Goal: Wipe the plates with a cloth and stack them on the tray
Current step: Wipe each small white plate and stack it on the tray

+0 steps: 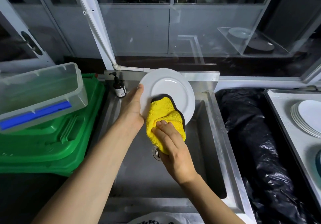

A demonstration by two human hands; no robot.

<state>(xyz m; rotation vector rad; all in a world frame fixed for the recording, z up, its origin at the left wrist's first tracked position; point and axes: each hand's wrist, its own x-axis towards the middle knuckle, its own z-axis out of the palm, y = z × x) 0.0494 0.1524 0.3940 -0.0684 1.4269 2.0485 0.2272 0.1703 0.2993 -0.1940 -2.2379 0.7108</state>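
Head view: the left hand (132,109) grips a white plate (171,88) by its rim over the sink (205,137). The right hand (173,147) bunches a yellow cloth (163,112) against the plate's face. Stacked plates (305,118) lie on a tray (284,102) to its right.

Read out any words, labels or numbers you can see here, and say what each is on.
None can be read.
Label on the dark pump bottle: too small and blurred.
Black letters on the white bag at the bottom edge: upside down, cut off, unreadable.
The plate and yellow cloth show no print.
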